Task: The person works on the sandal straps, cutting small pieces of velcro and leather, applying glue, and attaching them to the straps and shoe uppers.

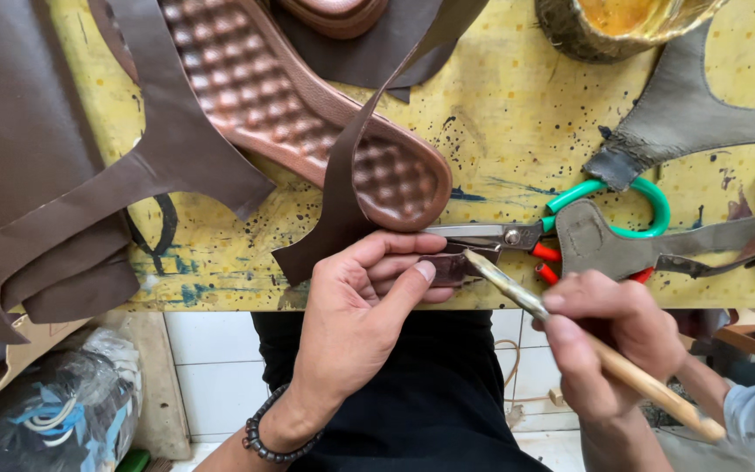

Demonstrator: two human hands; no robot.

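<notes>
Leather strap point(377, 122) runs from the left hand point(369, 306), which pinches its end at the worktop point(500, 114) edge. Right hand point(609, 336) grips a brush point(570, 336), bristles touching that end, beside scissors point(535, 232).

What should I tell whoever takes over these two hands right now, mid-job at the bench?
Left hand: pinches a small brown leather piece between thumb and fingers at the front edge of the yellow bench.
Right hand: grips a wooden-handled brush, with its tip on that leather piece.
Nearby: scissors with green and red handles lie just behind the piece; a brown textured sole with a leather strap draped across it lies behind the left hand; a container stands at the bench's far edge.
Done: brush is at the piece. How much is coated cannot be told.
Left: other leather cutouts lie about, with no hand on them.
</notes>
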